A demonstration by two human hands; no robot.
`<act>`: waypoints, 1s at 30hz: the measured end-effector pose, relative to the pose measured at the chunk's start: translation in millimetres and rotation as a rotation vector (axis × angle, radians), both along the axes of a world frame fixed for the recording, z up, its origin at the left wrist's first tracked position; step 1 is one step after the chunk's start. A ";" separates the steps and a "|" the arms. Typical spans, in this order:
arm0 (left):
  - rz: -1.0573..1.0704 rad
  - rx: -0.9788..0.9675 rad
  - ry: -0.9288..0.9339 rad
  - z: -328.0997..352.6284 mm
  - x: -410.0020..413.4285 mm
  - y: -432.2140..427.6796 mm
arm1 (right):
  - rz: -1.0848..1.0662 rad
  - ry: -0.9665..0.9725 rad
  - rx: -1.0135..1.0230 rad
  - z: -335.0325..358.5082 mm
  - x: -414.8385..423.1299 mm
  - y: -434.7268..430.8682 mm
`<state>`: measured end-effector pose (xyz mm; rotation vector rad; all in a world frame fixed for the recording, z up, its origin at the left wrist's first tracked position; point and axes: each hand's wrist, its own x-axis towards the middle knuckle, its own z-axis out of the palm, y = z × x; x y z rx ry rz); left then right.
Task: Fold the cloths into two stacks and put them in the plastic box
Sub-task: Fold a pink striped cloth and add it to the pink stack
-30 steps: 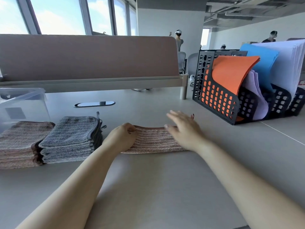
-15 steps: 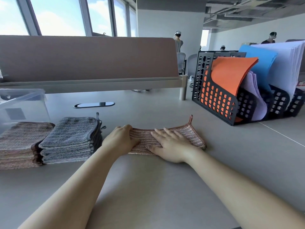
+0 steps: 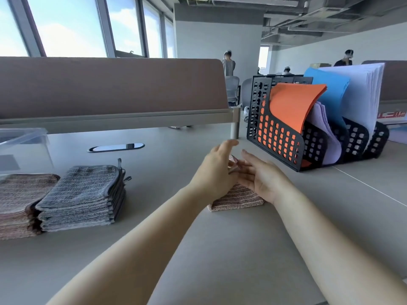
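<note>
Table [image 3: 220, 249]: most open room is lower mid-frame, betw. your arms & toward you. Near edge is out of view, so don't drag the cloth back blind.
Divider [image 3: 110, 89]: walls off upper left of frame; no room past it.
File rack [image 3: 275, 137]: right of centre, near your hands. Keep the flap swing low & leftward, clear of its front corner.
Plastic box [image 3: 26, 148]: far left edge of frame, behind the stacks. Way to it crosses both.
Brown stack [image 3: 17, 194]: lower left, touching grey. Going by colour, prob. this cloth's home.
Grey stack [image 3: 81, 194]: just right of brown. Lift over it, don't slide.
Cloth [image 3: 240, 200]: centre frame, on table under both hands, part-folded, one edge raised betw. them. Line up edges first, then crease w/ flat palm, else the stack leans.
R hand [image 3: 262, 179]: fingers straight, flat on cloth, pinning it.
L hand [image 3: 214, 172]: over cloth, blurred. Fingers look stretched; can't tell if thumb pinches the raised edge.
</note>
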<state>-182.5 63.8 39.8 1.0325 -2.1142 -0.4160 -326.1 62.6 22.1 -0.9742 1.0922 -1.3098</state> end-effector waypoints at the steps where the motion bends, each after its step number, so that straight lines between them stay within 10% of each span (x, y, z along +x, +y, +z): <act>1: -0.043 -0.009 -0.028 -3.8 -3.5 0.9 | -0.014 0.005 -0.010 0.1 -2.7 -1.0; 12: 0.072 -0.046 -0.594 -51.1 36.0 -2.0 | -0.188 0.466 0.086 -7.5 -30.0 -8.2; 30: -0.018 0.165 -0.676 -56.2 38.0 -3.2 | -0.238 0.962 -0.001 -25.1 -19.7 -13.2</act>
